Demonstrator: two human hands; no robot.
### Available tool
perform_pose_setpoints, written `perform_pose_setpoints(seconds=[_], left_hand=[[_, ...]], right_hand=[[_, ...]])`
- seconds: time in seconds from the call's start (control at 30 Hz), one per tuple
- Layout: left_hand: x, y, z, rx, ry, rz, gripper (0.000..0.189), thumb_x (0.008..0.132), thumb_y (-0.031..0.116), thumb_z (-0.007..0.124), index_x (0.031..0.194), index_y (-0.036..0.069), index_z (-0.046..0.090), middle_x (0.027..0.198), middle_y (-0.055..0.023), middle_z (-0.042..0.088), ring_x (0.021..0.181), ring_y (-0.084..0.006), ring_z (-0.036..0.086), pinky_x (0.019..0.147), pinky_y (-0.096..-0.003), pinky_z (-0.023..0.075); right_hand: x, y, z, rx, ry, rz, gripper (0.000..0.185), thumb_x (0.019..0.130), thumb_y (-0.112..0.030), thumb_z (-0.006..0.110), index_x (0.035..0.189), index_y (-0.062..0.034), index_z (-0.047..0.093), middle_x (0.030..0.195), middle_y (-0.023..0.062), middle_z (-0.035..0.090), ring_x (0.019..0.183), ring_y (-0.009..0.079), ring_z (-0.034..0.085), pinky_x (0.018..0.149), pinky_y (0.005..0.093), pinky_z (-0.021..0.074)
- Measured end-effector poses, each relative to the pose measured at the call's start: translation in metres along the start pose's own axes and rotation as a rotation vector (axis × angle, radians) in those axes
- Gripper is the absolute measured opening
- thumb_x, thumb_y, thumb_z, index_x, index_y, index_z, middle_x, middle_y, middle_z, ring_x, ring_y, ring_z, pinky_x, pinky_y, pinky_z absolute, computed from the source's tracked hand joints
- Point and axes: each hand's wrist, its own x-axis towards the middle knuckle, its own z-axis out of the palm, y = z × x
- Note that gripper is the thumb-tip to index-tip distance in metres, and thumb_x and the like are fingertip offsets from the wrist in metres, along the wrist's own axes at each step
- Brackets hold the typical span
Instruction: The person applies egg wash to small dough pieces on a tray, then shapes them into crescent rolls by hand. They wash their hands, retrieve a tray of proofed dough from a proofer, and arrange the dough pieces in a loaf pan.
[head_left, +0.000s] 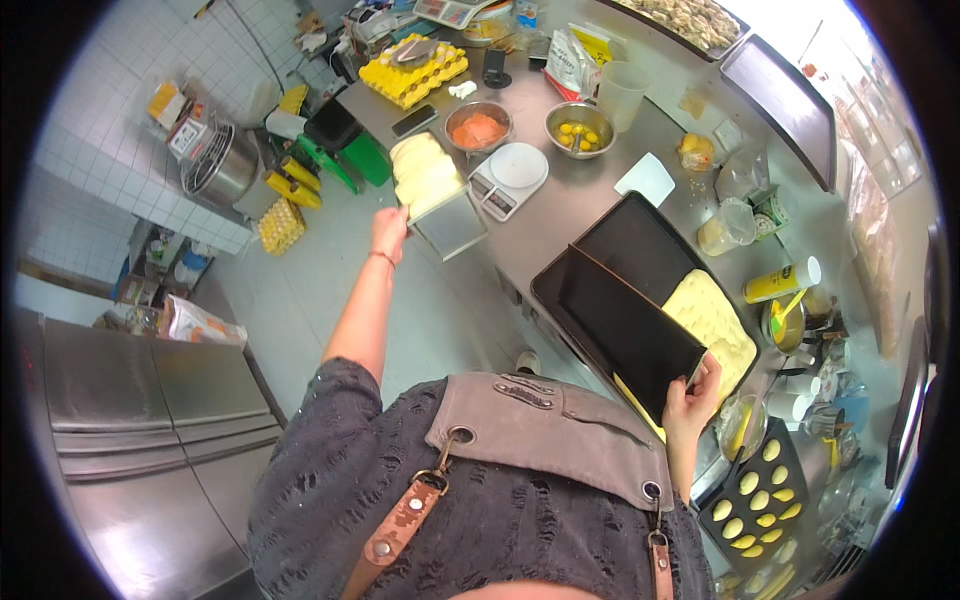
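Note:
My left hand (390, 231) grips the side of a metal loaf tin (450, 229) at the near left edge of the steel table. Pale, ridged dough or bread (426, 174) shows at the tin's far end. A dark rectangular pan (622, 322) is in my right hand (691, 391), which pinches its near right corner. The pan is tilted over a large black baking tray (637, 225) and hides part of it. Flat, dimpled pale dough (716, 322) lies in the tray's right part.
Beyond the tin are a digital kitchen scale (517, 171), a bowl of orange-pink filling (478, 132), a bowl of egg yolks (579, 136) and a phone (415, 120). A white scraper (645, 180) lies near the tray. At lower right, a dark tray (784, 487) bears several pale dough pieces.

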Motion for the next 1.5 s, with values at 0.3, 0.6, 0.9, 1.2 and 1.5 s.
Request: perform_pose_setpoints(seconds=[0.3, 0.6, 0.9, 1.2, 1.5], left_hand=[[-0.05, -0.093, 0.049, 0.616, 0.04, 0.286, 0.034, 0.083, 0.026, 0.07, 0.064, 0.0, 0.058, 0.066, -0.0226, 0.064, 0.06, -0.0381, 0.064, 0.059, -0.0457, 0.0504], [-0.031, -0.119, 0.111, 0.516, 0.097, 0.344, 0.035, 0.082, 0.025, 0.07, 0.066, -0.002, 0.056, 0.069, -0.0223, 0.063, 0.062, -0.037, 0.061, 0.062, -0.0451, 0.05], [0.001, -0.105, 0.142, 0.556, -0.018, 0.272, 0.039, 0.086, 0.033, 0.069, 0.069, -0.001, 0.06, 0.084, -0.0231, 0.067, 0.076, -0.0424, 0.065, 0.071, -0.0491, 0.0515], [0.021, -0.046, 0.087, -0.026, -0.314, -0.438, 0.035, 0.102, 0.041, 0.051, 0.111, 0.01, 0.063, 0.114, -0.007, 0.058, 0.114, -0.0196, 0.057, 0.09, -0.0458, 0.0526], [0.136, 0.142, 0.061, -0.836, -1.493, -0.628, 0.102, 0.091, 0.086, 0.03, 0.155, 0.007, 0.039, 0.148, -0.0152, 0.054, 0.133, -0.0349, 0.055, 0.11, -0.0585, 0.0423]], right_hand=[[0.041, 0.007, 0.005, 0.133, 0.084, -0.021, 0.055, 0.085, 0.015, 0.048, 0.139, 0.0048, 0.042, 0.124, 0.0143, 0.064, 0.112, 0.0169, 0.064, 0.097, 0.0264, 0.0473], [0.061, -0.001, 0.005, 0.171, 0.336, -0.11, 0.056, 0.086, 0.012, 0.052, 0.14, 0.0046, 0.042, 0.121, 0.0131, 0.064, 0.106, 0.0147, 0.064, 0.096, 0.0254, 0.0473], [0.063, 0.005, 0.028, 0.131, 0.348, -0.2, 0.056, 0.086, 0.013, 0.051, 0.141, 0.0054, 0.042, 0.125, 0.0143, 0.062, 0.112, 0.0161, 0.063, 0.099, 0.0274, 0.0462], [0.077, -0.04, 0.131, 0.065, 0.293, -0.405, 0.052, 0.088, 0.015, 0.053, 0.138, 0.0083, 0.043, 0.131, 0.0183, 0.061, 0.117, 0.0201, 0.063, 0.104, 0.0326, 0.046], [0.107, -0.185, 0.237, -0.739, -0.16, -1.193, 0.033, 0.078, -0.014, 0.074, 0.11, -0.017, 0.065, 0.086, 0.005, 0.059, 0.059, 0.0155, 0.049, 0.053, 0.03, 0.0347]])
